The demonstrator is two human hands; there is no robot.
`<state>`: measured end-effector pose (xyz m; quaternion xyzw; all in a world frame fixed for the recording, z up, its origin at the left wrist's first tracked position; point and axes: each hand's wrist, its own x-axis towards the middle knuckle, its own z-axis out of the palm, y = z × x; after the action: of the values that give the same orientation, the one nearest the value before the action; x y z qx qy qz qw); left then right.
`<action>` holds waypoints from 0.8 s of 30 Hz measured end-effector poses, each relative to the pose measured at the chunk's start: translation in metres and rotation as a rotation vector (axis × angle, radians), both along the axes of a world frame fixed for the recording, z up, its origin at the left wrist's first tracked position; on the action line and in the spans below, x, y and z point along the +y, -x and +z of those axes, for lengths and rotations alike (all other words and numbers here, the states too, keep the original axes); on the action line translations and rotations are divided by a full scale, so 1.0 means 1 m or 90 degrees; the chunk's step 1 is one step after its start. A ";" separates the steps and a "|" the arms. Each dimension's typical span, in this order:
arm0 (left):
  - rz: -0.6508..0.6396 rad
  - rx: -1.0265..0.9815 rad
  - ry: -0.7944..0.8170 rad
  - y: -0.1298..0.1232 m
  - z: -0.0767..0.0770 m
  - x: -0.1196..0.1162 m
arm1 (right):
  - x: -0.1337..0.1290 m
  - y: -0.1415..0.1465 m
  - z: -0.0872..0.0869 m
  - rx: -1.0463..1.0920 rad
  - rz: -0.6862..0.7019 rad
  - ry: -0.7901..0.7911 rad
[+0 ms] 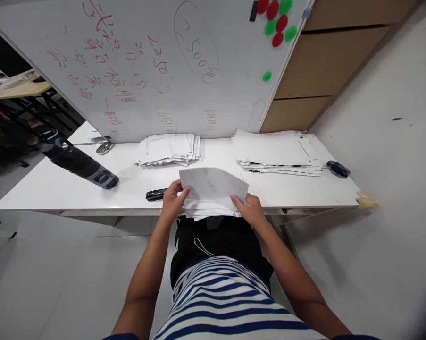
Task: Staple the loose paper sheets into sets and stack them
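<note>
A sheet of paper [213,183] is raised between my two hands at the front edge of the white table, above a stack of papers [213,208] that juts past that edge. My left hand [174,200] pinches the sheet's left side, thumb on the near face. On the opposite side, my right hand [251,208] grips the sheet the same way. A black stapler-like object [156,194] lies just left of my left hand. Faint marks show on the sheet, too blurred to read.
Two paper piles, one left [168,148] and one right [274,151], lie along the back below a whiteboard [234,56]. A dark bottle [88,167], a computer mouse [104,148] and a dark blue object [338,168] are on the table [131,186]. Cardboard boxes [326,61] stand behind, right.
</note>
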<state>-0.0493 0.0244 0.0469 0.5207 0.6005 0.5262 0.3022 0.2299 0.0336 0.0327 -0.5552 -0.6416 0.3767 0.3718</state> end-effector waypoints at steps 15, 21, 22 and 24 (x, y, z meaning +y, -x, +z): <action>0.070 0.507 0.017 0.096 -0.033 -0.013 | -0.027 0.019 0.001 0.186 0.009 0.298; 0.087 0.495 -0.013 0.091 -0.032 -0.019 | -0.034 0.029 0.012 0.170 0.024 0.314; 0.087 0.496 -0.018 0.091 -0.033 -0.020 | -0.035 0.033 0.012 0.166 0.033 0.319; 0.085 0.495 -0.025 0.091 -0.034 -0.022 | -0.038 0.040 0.009 0.159 0.045 0.326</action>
<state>-0.1400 0.0029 0.0127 0.6468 0.6925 0.3196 0.0070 0.1899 -0.0043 0.0421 -0.5573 -0.4940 0.6047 0.2823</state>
